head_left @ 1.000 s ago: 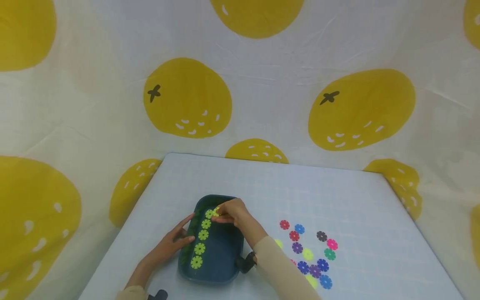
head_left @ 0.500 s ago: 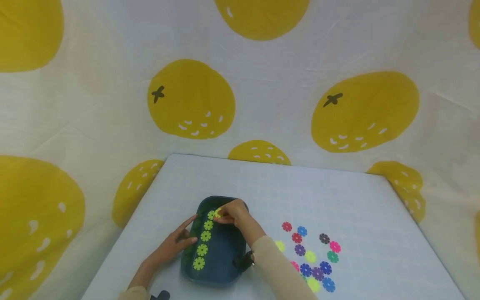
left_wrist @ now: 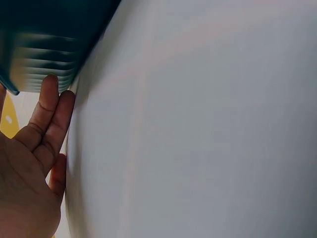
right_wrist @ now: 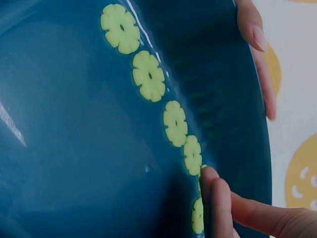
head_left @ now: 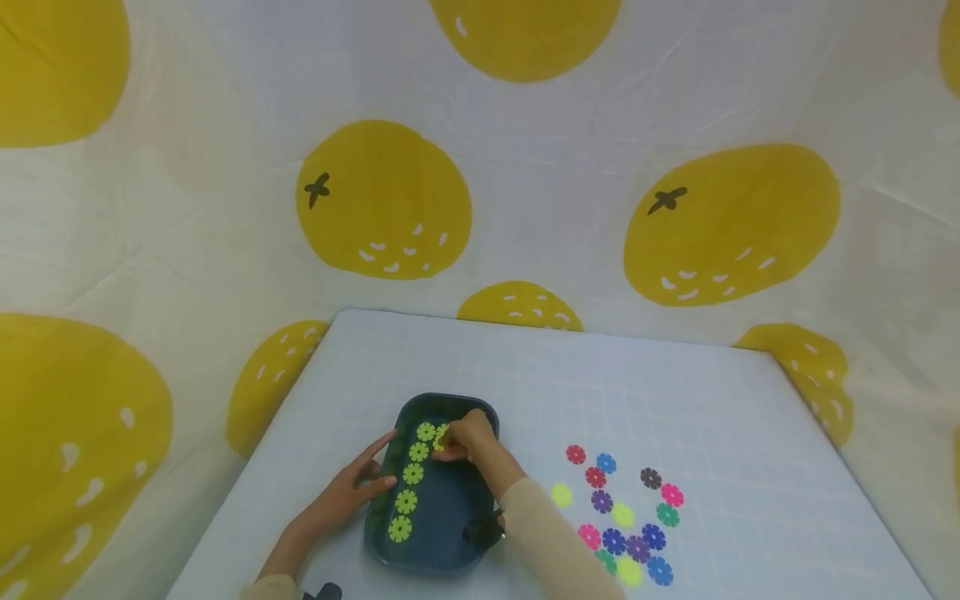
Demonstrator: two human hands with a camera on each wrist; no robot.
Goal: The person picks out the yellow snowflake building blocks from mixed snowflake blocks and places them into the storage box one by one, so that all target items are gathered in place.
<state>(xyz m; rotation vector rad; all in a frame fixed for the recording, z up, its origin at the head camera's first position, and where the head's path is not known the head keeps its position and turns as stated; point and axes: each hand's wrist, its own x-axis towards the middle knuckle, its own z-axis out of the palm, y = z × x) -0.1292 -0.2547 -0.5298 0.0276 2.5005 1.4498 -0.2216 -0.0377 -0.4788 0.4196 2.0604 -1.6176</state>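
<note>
Step in hand, as I read it: laying yellow-green flower discs in the tray (head_left: 442,508). Tray sits on the worktop (head_left: 525,375), left of middle, toward the near edge. Five row discs (head_left: 412,473) run along its left wall, near-left corner to far-left; the working disc (head_left: 442,431) is just right of the row's far end. Right hand (head_left: 468,437) pinches there, thumb and fingertips nearly together; the fingers mask it, so I can't tell if there's one disc or two under them. Left hand (head_left: 341,493): fingers spread and loose against the left rim, no grip I can see, probably steadying.

Next move, I'd say: seat it flat, release without nudging the row.

Loose on the worktop, right of the tray, toward the near edge, I count 16: three yellow discs (head_left: 622,514), two red discs (head_left: 576,454), two pink discs (head_left: 672,495), two green discs (head_left: 667,515), two purple discs (head_left: 602,501), two dark blue discs (head_left: 653,536), two lighter blue discs (head_left: 606,462), one black disc (head_left: 651,477).
</note>
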